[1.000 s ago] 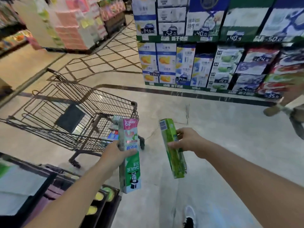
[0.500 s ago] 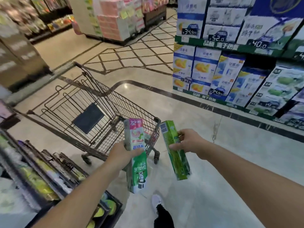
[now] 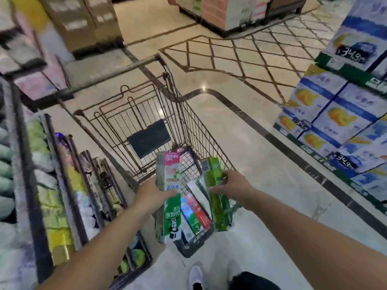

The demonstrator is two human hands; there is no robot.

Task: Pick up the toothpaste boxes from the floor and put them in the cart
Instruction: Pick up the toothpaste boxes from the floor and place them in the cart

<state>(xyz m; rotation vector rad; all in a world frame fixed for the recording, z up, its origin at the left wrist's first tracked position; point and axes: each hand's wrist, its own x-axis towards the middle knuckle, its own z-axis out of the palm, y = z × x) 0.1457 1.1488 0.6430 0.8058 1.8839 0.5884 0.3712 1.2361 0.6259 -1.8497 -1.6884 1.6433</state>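
Note:
My left hand point(image 3: 154, 194) grips a green, white and pink Darlie toothpaste box point(image 3: 169, 197) around its middle, held upright over the near end of the wire shopping cart point(image 3: 201, 130). My right hand point(image 3: 232, 184) grips a bright green toothpaste box point(image 3: 216, 197), also upright, above the cart's near right corner. Inside the cart basket, between the two held boxes, lie other toothpaste boxes point(image 3: 195, 212), one red and blue-green.
Shelves of goods point(image 3: 62, 185) run close along the left of the cart. Stacked blue and white cartons point(image 3: 335, 114) with price tags stand on the right. Tiled floor point(image 3: 261, 155) stretches ahead. My shoe point(image 3: 195, 275) shows below the cart.
I have stepped up to the cart; both hands with their boxes have moved forward from beside the cart to above its basket. The boxes inside it have come into view.

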